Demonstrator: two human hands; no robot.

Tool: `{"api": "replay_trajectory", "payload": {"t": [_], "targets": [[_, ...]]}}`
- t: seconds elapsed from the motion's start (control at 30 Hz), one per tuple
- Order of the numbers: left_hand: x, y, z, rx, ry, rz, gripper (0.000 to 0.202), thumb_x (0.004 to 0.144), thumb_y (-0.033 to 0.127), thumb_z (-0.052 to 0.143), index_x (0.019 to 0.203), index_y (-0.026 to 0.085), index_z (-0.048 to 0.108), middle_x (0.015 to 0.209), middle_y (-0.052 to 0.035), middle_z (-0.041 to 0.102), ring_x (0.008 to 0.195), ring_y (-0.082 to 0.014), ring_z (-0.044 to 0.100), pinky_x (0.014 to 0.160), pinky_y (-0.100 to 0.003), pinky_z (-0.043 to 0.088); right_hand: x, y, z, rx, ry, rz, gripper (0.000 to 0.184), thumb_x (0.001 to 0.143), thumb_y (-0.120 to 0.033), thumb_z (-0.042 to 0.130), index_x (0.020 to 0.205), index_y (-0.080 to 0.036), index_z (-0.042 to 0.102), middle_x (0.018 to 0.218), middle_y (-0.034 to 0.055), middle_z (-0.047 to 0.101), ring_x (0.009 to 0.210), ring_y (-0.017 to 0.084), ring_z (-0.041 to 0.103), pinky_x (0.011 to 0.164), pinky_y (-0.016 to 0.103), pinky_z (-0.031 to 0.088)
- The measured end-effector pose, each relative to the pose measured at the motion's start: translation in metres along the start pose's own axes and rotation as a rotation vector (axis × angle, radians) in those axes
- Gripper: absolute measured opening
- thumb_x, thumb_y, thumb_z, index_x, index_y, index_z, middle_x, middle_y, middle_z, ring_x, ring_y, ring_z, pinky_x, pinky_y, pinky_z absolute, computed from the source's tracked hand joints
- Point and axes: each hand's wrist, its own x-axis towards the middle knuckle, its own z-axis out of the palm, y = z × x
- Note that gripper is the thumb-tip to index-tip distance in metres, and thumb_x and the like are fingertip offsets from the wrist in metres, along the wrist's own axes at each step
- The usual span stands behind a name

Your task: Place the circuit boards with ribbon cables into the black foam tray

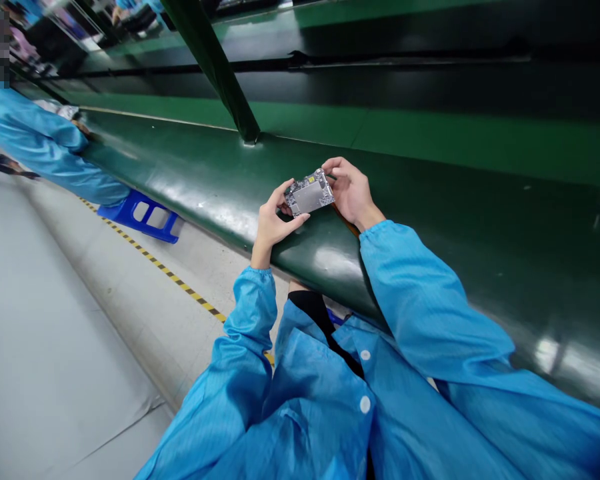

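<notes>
A small circuit board [309,197] with a large silvery metal shield and a yellow patch is held up over the edge of the green bench. My left hand [276,217] grips its left end, with the thumb along the lower edge. At the board's right end is my right hand [351,190], its fingertips closed on the upper right corner. An orange-brown strip [347,221] runs down from the board beneath my right hand; its far end is hidden by my sleeve.
The green bench [190,170] has a rounded front edge, and a green post [220,73] rises from it. Further left, a person in a blue smock [40,140] sits on a blue stool [145,217]. Yellow-black tape [165,268] marks the floor beside a grey surface [45,320].
</notes>
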Motion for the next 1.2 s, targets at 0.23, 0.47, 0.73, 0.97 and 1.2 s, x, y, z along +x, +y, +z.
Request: {"api": "replay_trajectory", "payload": {"t": [0.23,0.47,0.73,0.97,1.2], "targets": [[0.0003,-0.0011,-0.0004,-0.004,0.017,-0.033,0.092,0.075,0.074,0.091,0.149,0.026,0.064,0.079,0.0030,0.060,0.069,-0.0138,0.059,0.072,-0.031,0.057,-0.0009,-0.0019,0.0023,-0.010,-0.008,0.010,0.027,0.074,-0.037,0.068,0.093,-0.023,0.054,0.095,0.0018,0.063,0.079,0.016,0.061,0.065,0.029,0.050],[0.0012,0.0033,-0.0001,-0.035,0.041,-0.065,0.093,0.071,0.072,0.095,0.147,0.027,0.065,0.079,0.0038,0.059,0.069,-0.0140,0.057,0.072,-0.032,0.055,-0.0004,-0.0016,0.0035,-0.029,-0.014,0.018,0.030,0.071,-0.034,0.068,0.095,-0.024,0.054,0.095,0.0010,0.063,0.077,0.015,0.060,0.060,0.026,0.045],[0.0018,0.0052,0.0004,-0.037,0.034,-0.075,0.095,0.071,0.073,0.094,0.148,0.026,0.065,0.079,0.0036,0.057,0.069,-0.0137,0.054,0.072,-0.031,0.053,-0.0006,-0.0010,0.0052,-0.018,0.010,0.000,0.031,0.064,-0.030,0.067,0.093,-0.023,0.057,0.095,0.0015,0.065,0.079,0.016,0.059,0.061,0.026,0.045],[0.0018,0.0023,-0.0032,-0.097,-0.018,-0.121,0.085,0.075,0.079,0.088,0.138,0.025,0.071,0.082,0.0005,0.063,0.072,-0.0160,0.059,0.072,-0.032,0.052,0.0008,-0.0007,0.0023,-0.018,-0.035,0.009,0.029,0.077,-0.039,0.070,0.100,-0.024,0.064,0.094,0.0011,0.066,0.080,0.017,0.063,0.071,0.030,0.054],[0.0045,0.0026,-0.0063,-0.208,-0.119,-0.133,0.072,0.096,0.088,0.054,0.096,0.021,0.079,0.067,-0.0039,0.069,0.063,-0.0174,0.063,0.066,-0.034,0.053,0.0011,0.0040,0.0030,-0.065,-0.074,-0.017,0.028,0.077,-0.033,0.085,0.097,-0.023,0.069,0.083,-0.0017,0.066,0.072,0.013,0.060,0.067,0.026,0.053]]}}
